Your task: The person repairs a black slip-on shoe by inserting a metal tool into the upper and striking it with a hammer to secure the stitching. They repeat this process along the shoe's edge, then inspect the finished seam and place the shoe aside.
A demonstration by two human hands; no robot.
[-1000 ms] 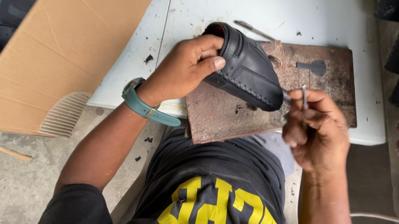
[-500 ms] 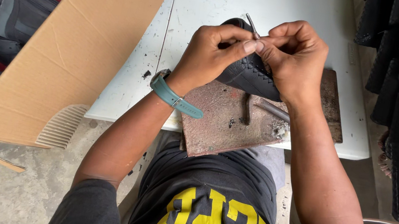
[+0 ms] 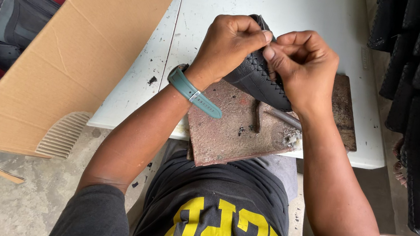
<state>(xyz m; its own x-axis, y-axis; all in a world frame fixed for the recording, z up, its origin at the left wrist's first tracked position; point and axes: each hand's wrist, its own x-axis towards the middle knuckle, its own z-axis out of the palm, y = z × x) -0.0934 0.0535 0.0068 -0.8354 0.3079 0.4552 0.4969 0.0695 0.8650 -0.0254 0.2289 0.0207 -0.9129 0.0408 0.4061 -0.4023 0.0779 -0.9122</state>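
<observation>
While the black stitched rubber piece (image 3: 261, 81) is hovering over the rusty metal plate (image 3: 230, 132), the left hand (image 3: 230, 45) and right hand (image 3: 302, 65) are pinching its seam edge, which is looking light, pliable, best gripped there.

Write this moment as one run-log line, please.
left hand: grips black stitched rubber piece | right hand: pinches its seam | below: rusty brown metal plate on white table

Black stitched pouch (image 3: 258, 78), rusty brown plate (image 3: 235, 133), teal watch strap (image 3: 191, 91) (shirt (image 3: 214, 231) yellow-lettered), white table (image 3: 273, 4).
</observation>
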